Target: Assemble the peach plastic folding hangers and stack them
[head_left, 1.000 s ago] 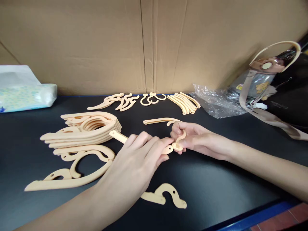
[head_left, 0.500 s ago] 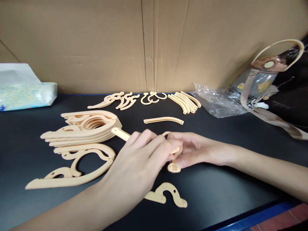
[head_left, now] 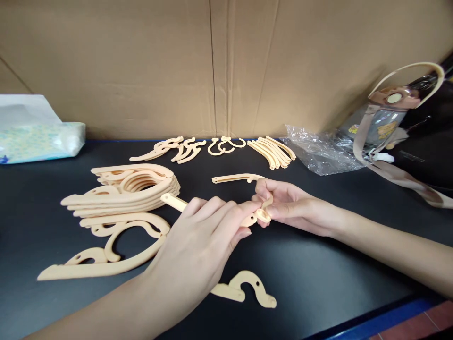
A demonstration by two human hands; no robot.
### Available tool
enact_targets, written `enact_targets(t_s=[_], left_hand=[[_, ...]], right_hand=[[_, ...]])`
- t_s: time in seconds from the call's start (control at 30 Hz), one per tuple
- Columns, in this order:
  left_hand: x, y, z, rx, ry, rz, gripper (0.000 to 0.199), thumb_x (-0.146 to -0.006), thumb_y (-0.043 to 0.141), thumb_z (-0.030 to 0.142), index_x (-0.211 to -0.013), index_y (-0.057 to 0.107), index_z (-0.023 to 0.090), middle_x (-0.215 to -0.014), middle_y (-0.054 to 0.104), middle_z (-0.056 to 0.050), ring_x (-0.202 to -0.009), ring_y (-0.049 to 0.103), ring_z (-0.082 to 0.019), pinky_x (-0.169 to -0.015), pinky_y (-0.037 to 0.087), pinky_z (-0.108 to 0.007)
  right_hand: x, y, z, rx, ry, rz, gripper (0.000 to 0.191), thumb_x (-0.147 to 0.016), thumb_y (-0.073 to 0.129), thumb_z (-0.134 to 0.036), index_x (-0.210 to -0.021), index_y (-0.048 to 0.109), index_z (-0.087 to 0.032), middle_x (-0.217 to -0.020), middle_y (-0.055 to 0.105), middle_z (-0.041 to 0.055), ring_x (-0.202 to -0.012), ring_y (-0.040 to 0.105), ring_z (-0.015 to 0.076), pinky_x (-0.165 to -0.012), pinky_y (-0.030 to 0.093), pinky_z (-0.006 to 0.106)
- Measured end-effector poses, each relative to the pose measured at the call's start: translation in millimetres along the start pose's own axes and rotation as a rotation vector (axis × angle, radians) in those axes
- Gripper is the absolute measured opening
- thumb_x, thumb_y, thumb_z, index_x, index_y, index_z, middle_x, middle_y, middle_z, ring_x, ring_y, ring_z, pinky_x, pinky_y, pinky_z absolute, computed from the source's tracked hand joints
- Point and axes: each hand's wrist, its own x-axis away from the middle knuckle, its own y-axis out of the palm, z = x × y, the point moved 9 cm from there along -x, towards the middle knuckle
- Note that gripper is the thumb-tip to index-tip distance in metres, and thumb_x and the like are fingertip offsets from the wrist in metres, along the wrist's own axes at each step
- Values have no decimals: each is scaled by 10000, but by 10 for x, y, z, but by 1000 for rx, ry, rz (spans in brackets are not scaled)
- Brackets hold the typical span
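Observation:
My left hand [head_left: 208, 236] is closed on a cream plastic strip [head_left: 173, 202], whose one end sticks out to the left and whose holed end shows by the fingertips. Closed on a small curved hook piece [head_left: 263, 216], my right hand [head_left: 290, 205] has the piece's rounded end against the strip's holed end. Behind my hands lies a loose strip [head_left: 230, 178]. A flat curved piece [head_left: 253, 283] rests in front of them, partly hidden by my left wrist. To the left are a stack of folded cream hangers [head_left: 120, 198] and a single one [head_left: 106, 269] nearer me.
Along the back of the black table [head_left: 336, 269] lie curved arms [head_left: 159, 148], hooks [head_left: 226, 144] and several strips [head_left: 272, 152]. Clear plastic film [head_left: 318, 153] and a strapped bottle [head_left: 385, 118] are at the right. A tissue pack [head_left: 42, 139] sits at the left, before a cardboard wall [head_left: 141, 66].
My right hand has moved slightly up and right and turned the hook piece, whose rounded end now sits higher, by the strip's end. My left fingers have shifted, uncovering the holed end.

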Motion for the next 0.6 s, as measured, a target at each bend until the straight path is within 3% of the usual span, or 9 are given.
enact_targets(t_s=[0.6], left_hand=[[46, 4, -10, 112, -6, 22, 349, -1013, 366, 99, -1337, 429, 211, -826, 593, 41, -753, 467, -166, -664, 310, -306]], right_hand=[[6, 19, -6, -65, -12, -28, 180, -868, 690, -132, -882, 518, -181, -817, 624, -32, -799, 603, 94, -771, 420, 243]])
